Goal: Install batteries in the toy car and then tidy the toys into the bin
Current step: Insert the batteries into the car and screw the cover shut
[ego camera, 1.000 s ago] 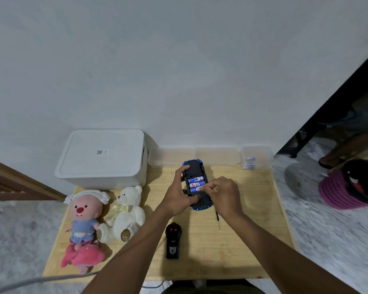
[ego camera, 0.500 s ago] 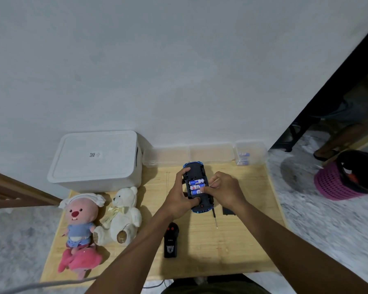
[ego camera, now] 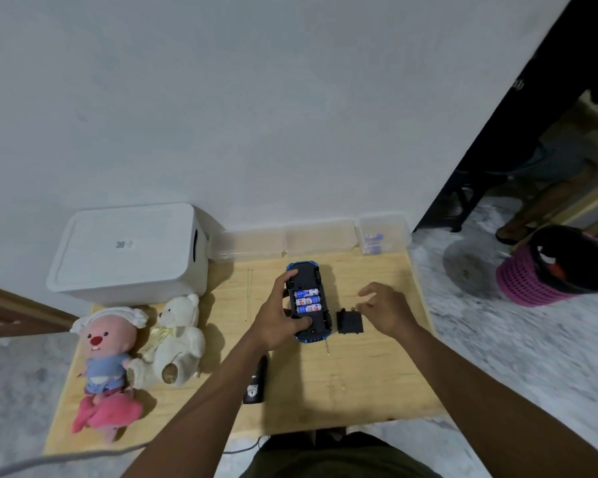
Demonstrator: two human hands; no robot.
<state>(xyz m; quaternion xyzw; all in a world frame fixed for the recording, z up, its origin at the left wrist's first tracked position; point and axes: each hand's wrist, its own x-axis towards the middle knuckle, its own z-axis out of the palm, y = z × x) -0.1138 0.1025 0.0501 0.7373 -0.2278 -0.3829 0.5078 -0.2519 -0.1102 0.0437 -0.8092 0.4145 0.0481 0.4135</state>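
- While the toy car lies upside down mid-table with three batteries showing, the left hand grips its side.
- Right hand hovers beside the black cover — fingers loosely spread, holding nothing.

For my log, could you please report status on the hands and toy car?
Left hand grips upturned toy car; right hand open, hovering. Three batteries seated, cover off beside it. Bin lid closed.

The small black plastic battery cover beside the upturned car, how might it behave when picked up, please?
The small black plastic battery cover looks thin, so probably light and stiff. Lying flat on the wooden table, it should not roll, but may slide when nudged and probably needs pinching by an edge.
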